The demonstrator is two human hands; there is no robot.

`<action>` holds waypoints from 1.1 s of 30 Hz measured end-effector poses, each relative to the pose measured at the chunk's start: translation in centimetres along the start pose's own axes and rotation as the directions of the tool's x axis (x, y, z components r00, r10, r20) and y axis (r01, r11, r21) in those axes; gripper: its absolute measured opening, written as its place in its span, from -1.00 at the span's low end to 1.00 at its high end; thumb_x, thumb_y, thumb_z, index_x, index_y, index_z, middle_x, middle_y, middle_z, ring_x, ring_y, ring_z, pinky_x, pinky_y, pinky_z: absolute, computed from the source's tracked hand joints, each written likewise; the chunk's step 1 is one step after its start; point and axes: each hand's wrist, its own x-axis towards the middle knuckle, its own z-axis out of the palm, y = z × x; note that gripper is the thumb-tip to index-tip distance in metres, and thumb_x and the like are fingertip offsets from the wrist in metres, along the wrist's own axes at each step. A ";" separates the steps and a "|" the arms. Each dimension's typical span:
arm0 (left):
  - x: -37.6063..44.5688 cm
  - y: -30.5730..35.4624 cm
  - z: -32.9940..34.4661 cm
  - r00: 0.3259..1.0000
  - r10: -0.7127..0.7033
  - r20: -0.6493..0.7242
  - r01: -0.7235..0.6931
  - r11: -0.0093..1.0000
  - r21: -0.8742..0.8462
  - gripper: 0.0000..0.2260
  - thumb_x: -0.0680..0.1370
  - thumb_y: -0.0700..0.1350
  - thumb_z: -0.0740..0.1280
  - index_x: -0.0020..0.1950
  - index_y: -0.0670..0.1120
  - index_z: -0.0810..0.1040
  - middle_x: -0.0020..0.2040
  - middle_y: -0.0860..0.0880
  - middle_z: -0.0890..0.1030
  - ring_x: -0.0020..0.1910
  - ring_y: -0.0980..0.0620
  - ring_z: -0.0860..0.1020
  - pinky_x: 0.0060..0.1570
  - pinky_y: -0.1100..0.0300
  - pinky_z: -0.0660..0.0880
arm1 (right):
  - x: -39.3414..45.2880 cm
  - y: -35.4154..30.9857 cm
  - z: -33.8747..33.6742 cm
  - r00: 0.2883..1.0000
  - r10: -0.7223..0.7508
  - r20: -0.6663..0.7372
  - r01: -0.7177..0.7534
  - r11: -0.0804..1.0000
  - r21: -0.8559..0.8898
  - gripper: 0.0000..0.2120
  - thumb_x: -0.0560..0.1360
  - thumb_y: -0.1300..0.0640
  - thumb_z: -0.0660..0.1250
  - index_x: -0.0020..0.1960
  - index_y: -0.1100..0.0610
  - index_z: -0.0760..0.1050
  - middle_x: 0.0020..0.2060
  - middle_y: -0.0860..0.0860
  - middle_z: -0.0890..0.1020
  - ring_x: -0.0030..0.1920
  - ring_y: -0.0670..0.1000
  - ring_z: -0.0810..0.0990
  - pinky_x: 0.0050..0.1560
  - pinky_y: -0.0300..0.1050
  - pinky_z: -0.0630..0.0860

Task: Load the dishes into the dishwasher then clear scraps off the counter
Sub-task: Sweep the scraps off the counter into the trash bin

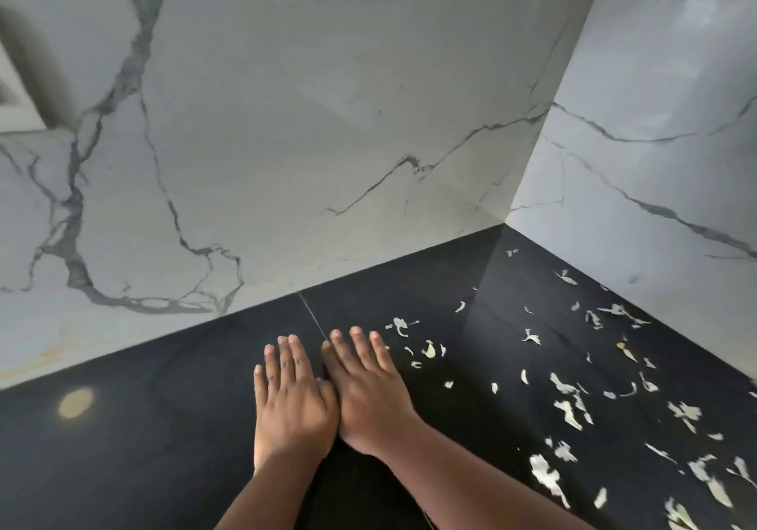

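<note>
1. With no dishes in view, you seem to be on the scrap-clearing step: your left hand (291, 398) and right hand (368, 390) lie flat, fingers straight, side by side and touching, holding nothing, on the black counter (164, 427).
2. Next, sweep right: the scraps (569, 402) lie scattered from your right hand toward the corner, pointing every way with no shared long axis.

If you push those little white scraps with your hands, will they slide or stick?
The scraps look thin and curled, so probably very light and floppy. On the glossy black counter they should slide easily, though flat ones may cling. Small bits could slip under an open right hand.
</note>
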 end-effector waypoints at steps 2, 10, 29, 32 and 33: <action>0.4 -0.1 0.1 0.999 -0.039 -0.008 0.039 0.999 -0.028 -0.40 0.61 0.01 -0.03 0.55 -0.16 -0.21 0.57 -0.08 -0.17 0.52 -0.02 -0.28 0.48 0.05 -0.28 | 1.8 0.9 0.2 0.999 -0.027 0.030 0.026 0.999 0.031 -0.43 0.64 -0.12 -0.14 0.57 0.13 -0.02 0.57 0.06 -0.01 0.55 0.14 -0.20 0.47 0.14 -0.38; 0.7 0.2 0.5 0.997 -0.073 0.030 0.067 0.984 0.162 -0.40 0.59 0.14 -0.07 0.57 -0.05 -0.14 0.58 -0.02 -0.15 0.54 0.00 -0.22 0.49 -0.02 -0.23 | 3.5 5.1 0.3 0.926 0.353 0.132 -0.353 0.935 -0.026 -0.01 0.41 -0.50 -0.37 0.53 0.22 -0.31 0.54 0.17 -0.22 0.51 0.18 -0.35 0.39 0.23 -0.49; 1.1 0.1 0.5 0.995 -0.070 0.076 0.049 0.968 0.246 -0.34 0.56 0.26 -0.14 0.57 -0.06 -0.15 0.58 -0.05 -0.15 0.54 -0.05 -0.19 0.48 -0.09 -0.16 | -14.0 13.8 -1.1 0.488 0.853 0.186 -0.859 0.507 -0.069 0.13 0.30 -0.56 -0.39 0.53 0.30 -0.25 0.54 0.22 -0.14 0.54 0.19 -0.24 0.46 0.20 -0.36; 1.1 0.1 0.5 0.995 -0.069 0.077 0.048 0.969 0.244 -0.33 0.56 0.26 -0.13 0.57 -0.06 -0.14 0.58 -0.06 -0.14 0.54 -0.06 -0.18 0.47 -0.10 -0.16 | -16.1 14.1 -2.1 0.425 0.874 0.236 -0.879 0.461 -0.123 0.13 0.29 -0.55 -0.41 0.53 0.31 -0.26 0.54 0.23 -0.14 0.53 0.20 -0.26 0.45 0.21 -0.37; 1.1 0.0 0.4 0.995 -0.068 0.078 0.047 0.968 0.245 -0.33 0.56 0.27 -0.13 0.57 -0.06 -0.13 0.58 -0.06 -0.13 0.54 -0.06 -0.18 0.47 -0.11 -0.16 | -16.5 14.0 -2.5 0.411 0.880 0.239 -0.882 0.450 -0.141 0.12 0.31 -0.54 -0.41 0.53 0.32 -0.25 0.54 0.24 -0.14 0.53 0.21 -0.26 0.45 0.22 -0.38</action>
